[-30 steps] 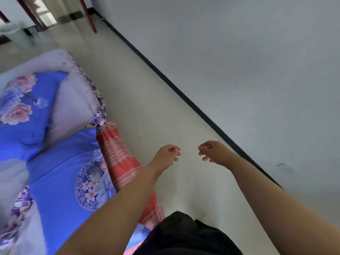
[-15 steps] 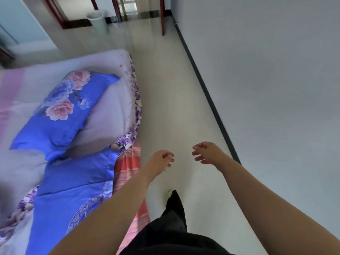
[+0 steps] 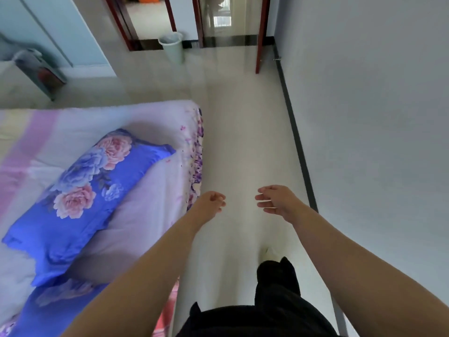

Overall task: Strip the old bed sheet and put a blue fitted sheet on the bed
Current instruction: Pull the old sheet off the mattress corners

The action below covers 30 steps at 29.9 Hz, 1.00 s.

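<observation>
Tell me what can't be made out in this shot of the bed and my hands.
Head view:
- Bed: its left part and near end are cut off by the frame edges.
- Sheet under the blue floral pillow: covered there.
- Waste bin: contents too small and blurred to tell.
- Left hand: palm faces away; fingers loosely curled, apparently empty.
- Right hand: fingers relaxed, empty.
- Leading foot: mostly hidden by the black trouser leg.

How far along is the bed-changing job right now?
Barely begun, it seems. Done: nothing visible; the pale floral sheet still covers the bed, with the blue flowered pillow lying on it. In hand: nothing; the left hand and right hand are empty over the floor. Left: strip the sheet and fit the blue one.
</observation>
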Each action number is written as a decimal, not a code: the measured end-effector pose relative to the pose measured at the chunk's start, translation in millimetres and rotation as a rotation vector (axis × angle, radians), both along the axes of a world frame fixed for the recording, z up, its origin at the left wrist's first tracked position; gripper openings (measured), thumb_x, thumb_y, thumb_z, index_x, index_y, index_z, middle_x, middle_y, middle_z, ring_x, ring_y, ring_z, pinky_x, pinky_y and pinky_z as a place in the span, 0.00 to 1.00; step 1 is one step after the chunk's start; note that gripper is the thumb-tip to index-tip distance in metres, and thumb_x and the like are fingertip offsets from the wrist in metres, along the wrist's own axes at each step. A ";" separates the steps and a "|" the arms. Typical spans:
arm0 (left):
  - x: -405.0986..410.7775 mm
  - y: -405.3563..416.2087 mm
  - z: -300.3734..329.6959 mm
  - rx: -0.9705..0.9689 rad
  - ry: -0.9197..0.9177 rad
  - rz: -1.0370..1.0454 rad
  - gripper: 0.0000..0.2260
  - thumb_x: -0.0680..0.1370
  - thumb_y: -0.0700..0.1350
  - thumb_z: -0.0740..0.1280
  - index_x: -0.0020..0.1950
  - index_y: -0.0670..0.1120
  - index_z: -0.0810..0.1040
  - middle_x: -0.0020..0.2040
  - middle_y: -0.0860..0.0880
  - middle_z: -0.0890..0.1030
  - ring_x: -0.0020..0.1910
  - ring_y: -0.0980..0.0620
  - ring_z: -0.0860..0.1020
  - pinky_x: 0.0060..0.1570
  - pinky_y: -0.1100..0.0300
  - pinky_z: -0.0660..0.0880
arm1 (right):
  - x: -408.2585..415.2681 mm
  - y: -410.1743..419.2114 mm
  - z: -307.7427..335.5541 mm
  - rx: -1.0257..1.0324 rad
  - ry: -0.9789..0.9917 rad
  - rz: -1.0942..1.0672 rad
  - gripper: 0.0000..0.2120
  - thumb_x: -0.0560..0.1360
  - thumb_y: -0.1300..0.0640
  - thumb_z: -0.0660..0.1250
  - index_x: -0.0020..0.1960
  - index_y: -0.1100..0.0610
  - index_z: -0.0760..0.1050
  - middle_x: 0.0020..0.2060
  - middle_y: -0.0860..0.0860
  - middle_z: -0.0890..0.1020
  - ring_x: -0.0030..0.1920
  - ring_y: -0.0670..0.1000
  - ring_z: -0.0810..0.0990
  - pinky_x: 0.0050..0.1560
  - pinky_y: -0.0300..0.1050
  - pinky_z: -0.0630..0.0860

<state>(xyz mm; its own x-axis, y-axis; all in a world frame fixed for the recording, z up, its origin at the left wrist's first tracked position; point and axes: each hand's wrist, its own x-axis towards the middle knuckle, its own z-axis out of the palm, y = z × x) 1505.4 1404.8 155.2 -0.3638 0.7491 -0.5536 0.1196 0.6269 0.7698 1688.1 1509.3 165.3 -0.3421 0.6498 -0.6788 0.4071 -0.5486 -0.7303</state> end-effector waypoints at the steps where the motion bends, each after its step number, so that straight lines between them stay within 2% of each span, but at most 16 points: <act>1: -7.8 26.1 0.3 -0.012 -0.013 0.046 0.07 0.82 0.39 0.57 0.52 0.44 0.74 0.41 0.50 0.78 0.34 0.57 0.73 0.31 0.67 0.68 | -7.8 31.3 1.2 -0.011 -0.018 0.029 0.09 0.79 0.57 0.62 0.57 0.59 0.75 0.44 0.51 0.82 0.40 0.50 0.81 0.44 0.43 0.76; 5: -39.9 119.2 5.9 -0.016 -0.053 0.178 0.11 0.81 0.37 0.57 0.43 0.50 0.73 0.40 0.52 0.77 0.33 0.57 0.71 0.29 0.67 0.66 | -50.8 149.1 8.1 0.002 -0.060 0.159 0.09 0.79 0.57 0.61 0.56 0.59 0.75 0.44 0.51 0.82 0.40 0.49 0.80 0.46 0.44 0.75; 8: -70.1 172.6 7.1 -0.030 -0.034 0.259 0.10 0.81 0.35 0.57 0.46 0.46 0.74 0.39 0.52 0.76 0.34 0.57 0.71 0.25 0.73 0.66 | -94.3 215.7 9.3 0.006 -0.083 0.207 0.07 0.79 0.57 0.61 0.55 0.58 0.74 0.42 0.50 0.81 0.38 0.49 0.80 0.44 0.42 0.74; 11: -113.6 222.0 -7.3 -0.028 -0.009 0.344 0.09 0.79 0.34 0.59 0.54 0.41 0.77 0.40 0.50 0.77 0.37 0.53 0.74 0.32 0.72 0.69 | -149.5 271.6 -1.0 -0.063 -0.071 0.251 0.05 0.79 0.59 0.61 0.54 0.57 0.73 0.41 0.51 0.81 0.38 0.50 0.79 0.41 0.42 0.73; 13: -149.7 256.9 -19.0 -0.052 0.025 0.366 0.09 0.77 0.36 0.62 0.54 0.43 0.78 0.43 0.49 0.79 0.42 0.51 0.75 0.38 0.67 0.70 | -190.4 307.0 -13.0 -0.073 -0.079 0.300 0.05 0.79 0.59 0.61 0.53 0.57 0.72 0.40 0.51 0.80 0.37 0.49 0.78 0.39 0.41 0.72; 15: -189.0 291.9 -33.4 -0.071 0.035 0.397 0.08 0.77 0.38 0.63 0.53 0.45 0.79 0.46 0.48 0.80 0.43 0.51 0.76 0.40 0.66 0.71 | -232.1 343.5 -26.1 -0.084 -0.083 0.316 0.04 0.79 0.58 0.61 0.53 0.57 0.72 0.40 0.51 0.80 0.37 0.49 0.78 0.39 0.41 0.72; 17: -230.1 328.6 -45.8 -0.087 0.049 0.407 0.09 0.76 0.37 0.63 0.53 0.45 0.79 0.45 0.48 0.80 0.39 0.53 0.75 0.36 0.68 0.70 | -276.6 383.9 -40.4 -0.091 -0.089 0.303 0.05 0.79 0.58 0.61 0.53 0.57 0.72 0.40 0.51 0.80 0.37 0.49 0.78 0.39 0.42 0.72; 19: -271.9 366.2 -55.9 -0.130 0.054 0.393 0.10 0.76 0.36 0.62 0.52 0.45 0.79 0.43 0.48 0.79 0.35 0.52 0.73 0.33 0.65 0.69 | -318.8 424.1 -54.2 -0.105 -0.113 0.281 0.05 0.79 0.58 0.62 0.54 0.57 0.72 0.40 0.51 0.80 0.36 0.49 0.78 0.38 0.41 0.72; 21: -311.5 401.6 -61.2 -0.176 0.073 0.355 0.08 0.76 0.37 0.61 0.48 0.48 0.77 0.42 0.46 0.77 0.36 0.48 0.71 0.38 0.62 0.68 | -357.9 459.4 -67.2 -0.118 -0.142 0.274 0.05 0.79 0.57 0.62 0.54 0.57 0.72 0.39 0.51 0.80 0.36 0.49 0.78 0.37 0.41 0.72; 24: -366.7 453.9 -66.4 -0.231 0.130 0.273 0.07 0.77 0.37 0.59 0.46 0.49 0.73 0.43 0.48 0.74 0.42 0.50 0.69 0.44 0.62 0.67 | -410.6 507.1 -89.6 -0.128 -0.182 0.268 0.05 0.79 0.58 0.62 0.54 0.56 0.72 0.38 0.51 0.79 0.33 0.48 0.77 0.35 0.39 0.70; 27: -411.0 499.4 -83.0 -0.258 0.145 0.277 0.09 0.78 0.39 0.58 0.51 0.48 0.77 0.49 0.50 0.77 0.45 0.50 0.73 0.46 0.64 0.67 | -454.5 550.6 -114.3 -0.170 -0.214 0.275 0.01 0.79 0.59 0.61 0.50 0.55 0.72 0.37 0.51 0.79 0.33 0.49 0.77 0.33 0.39 0.70; 30: -446.9 545.9 -107.2 -0.287 0.128 0.333 0.11 0.78 0.41 0.60 0.59 0.45 0.76 0.52 0.53 0.75 0.51 0.49 0.76 0.50 0.60 0.72 | -495.4 596.9 -144.1 -0.213 -0.236 0.274 0.01 0.78 0.60 0.62 0.49 0.57 0.72 0.35 0.52 0.78 0.30 0.49 0.75 0.25 0.33 0.69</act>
<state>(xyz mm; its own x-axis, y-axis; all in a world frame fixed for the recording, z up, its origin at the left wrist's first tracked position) 1058.5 1950.7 48.0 -0.6375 0.4029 -0.6567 -0.0419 0.8330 0.5517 1192.7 2106.2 21.2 -0.3021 0.3927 -0.8686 0.7015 -0.5254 -0.4815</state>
